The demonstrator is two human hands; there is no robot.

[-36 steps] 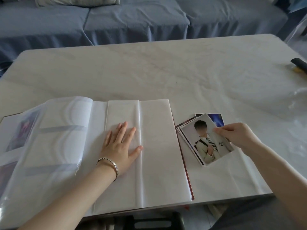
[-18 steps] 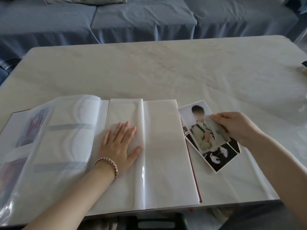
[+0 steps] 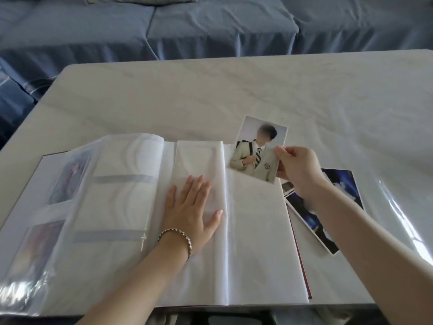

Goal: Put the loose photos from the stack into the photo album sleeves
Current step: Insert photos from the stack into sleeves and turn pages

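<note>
left hand (image 3: pixel 190 213) — grip apart, fingers flat on the open album (image 3: pixel 257 242) | photo (image 3: pixel 255 156) tilted over the album's top right corner, pinched in the grip of the right hand (image 3: pixel 298 173) | stack (image 3: pixel 343 184) on the desk (image 3: pixel 210 95) just right of the album

the right hand (image 3: pixel 297 172) is lifting the top photo (image 3: pixel 255 151) clear of the stack (image 3: pixel 342 184) and carrying it up and to the left, so its lower edge is now overlapping the far right corner of the album (image 3: pixel 257 231) page. the photo is turning more upright in the pinch, leaving a dark print uncovered on the stack.
</note>
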